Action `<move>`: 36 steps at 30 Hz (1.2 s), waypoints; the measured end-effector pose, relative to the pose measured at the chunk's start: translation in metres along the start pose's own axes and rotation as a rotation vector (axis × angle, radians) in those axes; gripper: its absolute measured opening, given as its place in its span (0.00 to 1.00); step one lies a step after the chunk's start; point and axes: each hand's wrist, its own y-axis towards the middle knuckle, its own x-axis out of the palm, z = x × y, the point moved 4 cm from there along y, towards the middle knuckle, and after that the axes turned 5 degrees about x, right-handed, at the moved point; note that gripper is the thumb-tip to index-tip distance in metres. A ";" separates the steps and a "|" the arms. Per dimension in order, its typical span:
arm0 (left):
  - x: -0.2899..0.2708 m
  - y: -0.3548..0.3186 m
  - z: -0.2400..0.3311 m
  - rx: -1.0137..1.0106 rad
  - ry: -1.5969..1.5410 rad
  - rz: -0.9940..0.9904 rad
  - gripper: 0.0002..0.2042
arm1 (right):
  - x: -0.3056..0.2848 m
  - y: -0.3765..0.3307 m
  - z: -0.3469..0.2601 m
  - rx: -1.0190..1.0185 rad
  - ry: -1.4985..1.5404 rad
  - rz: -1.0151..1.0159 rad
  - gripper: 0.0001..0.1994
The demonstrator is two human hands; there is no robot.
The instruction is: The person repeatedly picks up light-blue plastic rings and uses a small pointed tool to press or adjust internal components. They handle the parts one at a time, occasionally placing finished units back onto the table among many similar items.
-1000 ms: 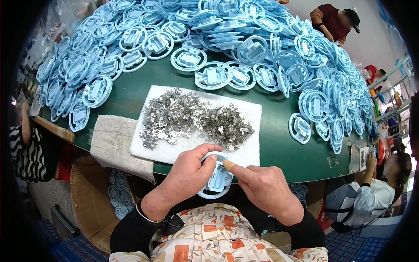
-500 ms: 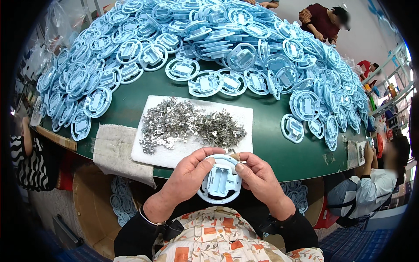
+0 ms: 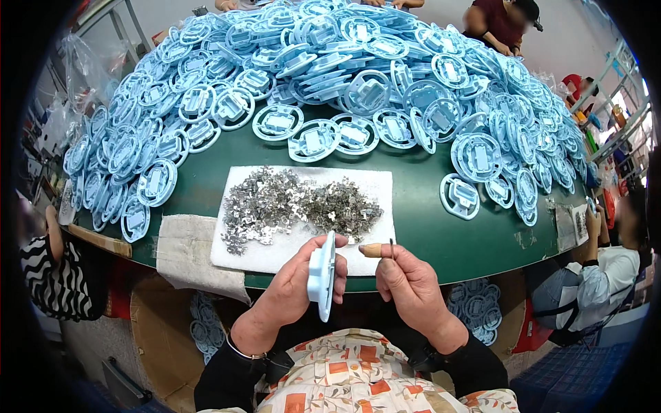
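Observation:
My left hand (image 3: 292, 286) grips a light-blue plastic steering-wheel-shaped part (image 3: 321, 277), turned nearly edge-on so its rim faces up. Apart from it, to the right, is my right hand (image 3: 411, 288). Its index finger points left and wears a tan fingertip wrap (image 3: 370, 250). A thin dark rod (image 3: 392, 248) stands up at that finger; the rest of it is hidden by the closed fingers. Beyond both hands, a white foam pad (image 3: 275, 253) bears a heap of small metal clips (image 3: 272, 206).
A large pile of blue wheel-shaped parts (image 3: 358, 55) covers the far side of the green table (image 3: 420, 241). A folded pale cloth (image 3: 196, 251) lies left of the pad. Cardboard boxes (image 3: 162, 323) with more blue parts stand below the edge. Other people work around the table.
The blue part has turned from face-up to edge-on in my left hand. My right hand has let go of it and moved right. The view has shifted slightly.

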 end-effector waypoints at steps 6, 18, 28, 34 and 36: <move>0.010 -0.001 0.006 -0.019 -0.282 -0.063 0.26 | 0.023 0.002 -0.012 -0.147 -0.143 -0.060 0.19; 0.015 -0.004 -0.007 -0.061 -0.096 0.163 0.22 | 0.015 -0.017 -0.018 -0.215 -0.193 -0.121 0.20; 0.034 -0.010 0.027 -0.099 0.526 -0.144 0.16 | -0.022 -0.027 0.001 0.086 -0.197 -0.274 0.07; 0.009 -0.015 0.012 -0.187 0.316 0.082 0.13 | -0.039 0.021 0.000 -0.158 -0.656 0.195 0.07; 0.004 -0.015 0.011 -0.207 0.312 0.109 0.11 | -0.035 0.035 0.000 -0.217 -0.805 0.238 0.07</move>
